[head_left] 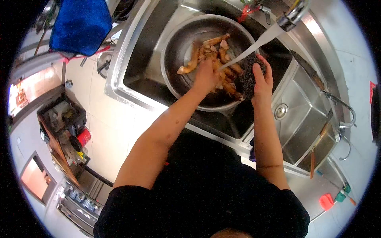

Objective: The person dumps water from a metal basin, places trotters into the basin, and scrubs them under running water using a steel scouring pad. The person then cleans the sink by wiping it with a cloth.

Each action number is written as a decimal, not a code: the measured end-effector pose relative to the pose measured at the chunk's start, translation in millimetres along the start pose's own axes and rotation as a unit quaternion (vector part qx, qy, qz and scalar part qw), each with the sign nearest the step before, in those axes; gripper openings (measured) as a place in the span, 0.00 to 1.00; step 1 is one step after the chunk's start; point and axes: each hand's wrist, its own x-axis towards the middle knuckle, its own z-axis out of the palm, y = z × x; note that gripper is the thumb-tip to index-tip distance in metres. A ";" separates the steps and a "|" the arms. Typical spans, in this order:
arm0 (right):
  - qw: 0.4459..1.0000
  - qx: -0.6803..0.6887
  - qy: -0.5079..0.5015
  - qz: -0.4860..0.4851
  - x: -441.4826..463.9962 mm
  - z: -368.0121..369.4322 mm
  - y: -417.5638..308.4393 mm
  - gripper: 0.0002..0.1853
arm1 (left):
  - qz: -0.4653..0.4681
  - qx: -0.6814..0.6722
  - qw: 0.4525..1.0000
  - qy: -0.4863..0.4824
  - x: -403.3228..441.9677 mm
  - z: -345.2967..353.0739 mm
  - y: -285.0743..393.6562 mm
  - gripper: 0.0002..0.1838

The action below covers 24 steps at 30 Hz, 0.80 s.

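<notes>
A round metal basin (170,75) stands in the sink, holding several long browned pieces of meat (191,62) with pale, bony-looking ends. My left hand (205,77) reaches into the basin with its fingers down among the pieces; the fingertips are hidden, and their grip cannot be made out. At the basin's right edge is my right hand (262,79), thumb and fingers apart. Beside it lies a dark speckled patch (249,75), too unclear to name. From the tap (287,22) a stream of water (254,47) falls onto the meat near my left hand.
The steel sink (143,85) surrounds the basin. A second sink bowl (297,101) with a drain lies to the right, with another tap (348,119) beyond. A blue cloth (81,27) hangs at upper left. Black crates (61,113) stand on the left.
</notes>
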 end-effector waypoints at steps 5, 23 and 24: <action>1.000 0.017 0.003 -0.018 4.6 15.5 5.9 0.18 | -0.149 0.065 0.986 -0.034 -5.4 36.4 -15.3 0.36; 0.988 -0.116 -0.010 -0.104 -5.4 18.2 18.6 0.18 | -0.290 -0.481 0.822 -0.095 4.3 -16.7 32.6 0.24; 0.947 -0.255 -0.025 -0.193 -10.3 30.4 30.5 0.18 | -0.195 -0.418 0.887 -0.028 4.5 -14.2 36.0 0.21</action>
